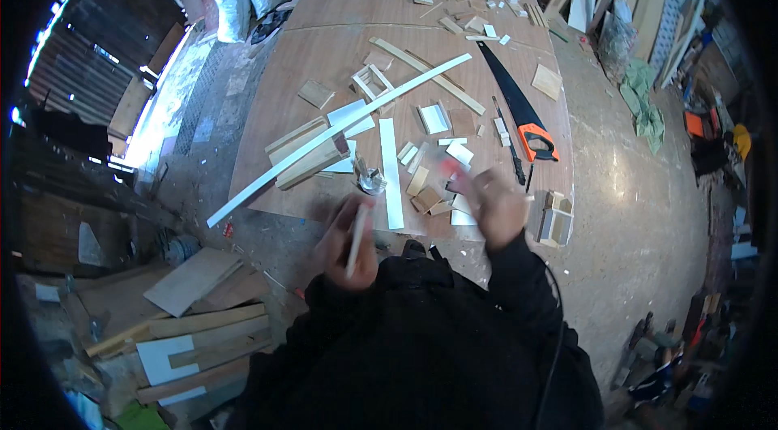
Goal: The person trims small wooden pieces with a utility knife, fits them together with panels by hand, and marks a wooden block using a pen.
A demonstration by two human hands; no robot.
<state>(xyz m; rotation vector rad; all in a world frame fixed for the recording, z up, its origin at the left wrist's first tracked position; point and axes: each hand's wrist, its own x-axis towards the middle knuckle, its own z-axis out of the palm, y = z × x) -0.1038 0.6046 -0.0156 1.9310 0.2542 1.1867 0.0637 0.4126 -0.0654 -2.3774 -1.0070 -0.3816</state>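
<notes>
My left hand (pixel 344 248) is closed on a thin pale wooden piece (pixel 356 239), held upright at the table's near edge. My right hand (pixel 498 207) is raised to its right, blurred, its fingers on a small red object (pixel 450 171) that I cannot make out. A shiny metal object (pixel 371 179) lies between the hands, beside a white strip (pixel 391 171). Small wooden blocks (pixel 425 199) and white offcuts (pixel 460 153) lie around my right hand. A small wooden box (pixel 555 219) stands at the right corner.
The table (pixel 300 49) holds long battens (pixel 259 187), an open wooden frame (pixel 373 81), an orange-handled saw (pixel 535 138), a thin blade tool (pixel 506 138) and scattered offcuts at the far end. Boards (pixel 186 284) lie at lower left; planks (pixel 648 8) and sacks (pixel 231 8) stand along the sides.
</notes>
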